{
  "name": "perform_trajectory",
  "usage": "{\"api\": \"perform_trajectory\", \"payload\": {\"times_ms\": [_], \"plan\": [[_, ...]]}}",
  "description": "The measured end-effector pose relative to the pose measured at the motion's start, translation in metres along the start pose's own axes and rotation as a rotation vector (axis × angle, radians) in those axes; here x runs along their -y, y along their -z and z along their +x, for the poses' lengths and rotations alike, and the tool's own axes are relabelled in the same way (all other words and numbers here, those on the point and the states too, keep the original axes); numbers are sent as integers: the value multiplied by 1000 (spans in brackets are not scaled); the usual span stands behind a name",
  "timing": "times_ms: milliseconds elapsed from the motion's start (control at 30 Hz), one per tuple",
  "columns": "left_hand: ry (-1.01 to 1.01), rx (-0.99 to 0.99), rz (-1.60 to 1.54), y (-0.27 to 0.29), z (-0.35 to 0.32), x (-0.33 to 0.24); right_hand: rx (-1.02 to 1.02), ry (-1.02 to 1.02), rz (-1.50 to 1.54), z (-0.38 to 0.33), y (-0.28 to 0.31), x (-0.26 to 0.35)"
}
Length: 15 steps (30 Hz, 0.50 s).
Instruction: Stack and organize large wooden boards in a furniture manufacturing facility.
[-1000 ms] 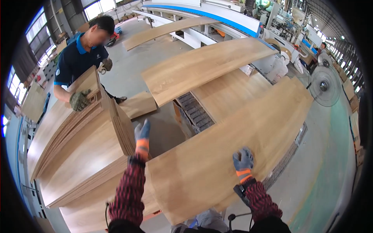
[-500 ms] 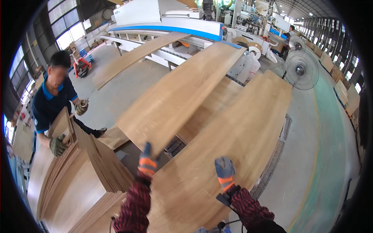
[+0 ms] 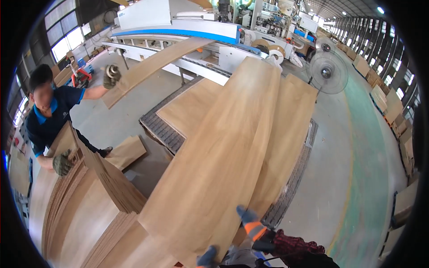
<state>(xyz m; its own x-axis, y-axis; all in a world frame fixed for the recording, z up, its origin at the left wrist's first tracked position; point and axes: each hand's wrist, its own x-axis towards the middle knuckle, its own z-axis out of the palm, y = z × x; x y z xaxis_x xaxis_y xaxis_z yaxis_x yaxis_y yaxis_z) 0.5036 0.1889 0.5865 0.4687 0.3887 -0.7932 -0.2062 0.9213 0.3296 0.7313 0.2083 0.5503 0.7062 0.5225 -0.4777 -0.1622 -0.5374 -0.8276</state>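
A long wood-grain panel [image 3: 210, 156] slants away from me over another wood-grain panel [image 3: 290, 129], which shows along its right side. My left hand [image 3: 207, 257], in a grey and orange glove, is closed on the panel's near end; much of it is cut off by the lower edge. Gloved the same way, my right hand [image 3: 250, 222] grips the panel's right edge near me. The fingers under the panel are hidden.
On the left a co-worker [image 3: 53, 111] rests one gloved hand on stacked panels [image 3: 103, 178]; the other is beside a narrow board [image 3: 156, 64] on the edge machine [image 3: 178, 32]. A patterned pallet-like base [image 3: 158, 129] lies beneath. A fan [image 3: 326, 72] stands right.
The panel has come off the machine side toward me and now overlaps the right-hand panel. Both my hands have drawn nearer. The co-worker's raised hand has moved to the narrow board.
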Motion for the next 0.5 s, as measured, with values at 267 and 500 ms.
{"api": "perform_trajectory", "payload": {"times_ms": [267,500], "plan": [[234,-245,515,234,-93,-7,192,228,-218,-125,-34,-47],[419,-529,1260,413,-119,-34,62,888,-647,-90,-38,-6]]}}
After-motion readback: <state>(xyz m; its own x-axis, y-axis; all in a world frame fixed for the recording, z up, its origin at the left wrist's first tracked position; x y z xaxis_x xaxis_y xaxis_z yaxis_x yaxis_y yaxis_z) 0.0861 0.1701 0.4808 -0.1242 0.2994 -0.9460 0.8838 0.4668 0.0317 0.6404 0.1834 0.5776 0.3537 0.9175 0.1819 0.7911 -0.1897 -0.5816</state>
